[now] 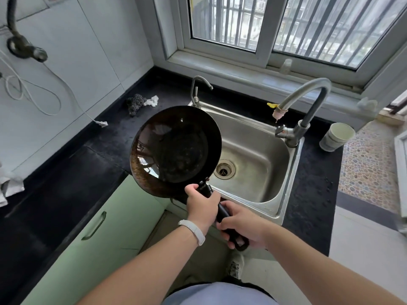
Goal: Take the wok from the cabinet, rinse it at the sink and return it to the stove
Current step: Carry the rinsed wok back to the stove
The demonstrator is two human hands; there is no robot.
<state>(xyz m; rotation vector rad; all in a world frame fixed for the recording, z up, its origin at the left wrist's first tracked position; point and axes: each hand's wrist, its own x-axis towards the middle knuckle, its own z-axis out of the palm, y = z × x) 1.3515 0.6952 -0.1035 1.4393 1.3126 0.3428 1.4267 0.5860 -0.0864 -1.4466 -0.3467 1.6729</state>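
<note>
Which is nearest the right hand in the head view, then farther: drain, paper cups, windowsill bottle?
1. Drain, in the sink, just ahead of the right hand.
2. Paper cups, on the counter at right.
3. Bottle, far back on the windowsill.

No readable text, label, brand or number. Only candidate: faint stamped mark on front rim of sink [269,209], near right corner, too small and blurred to make out.

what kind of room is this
Likely a small home kitchen: a steel sink with a tall faucet is set into a dark countertop below a window, and a blackened wok is held at the sink's left edge.
</note>
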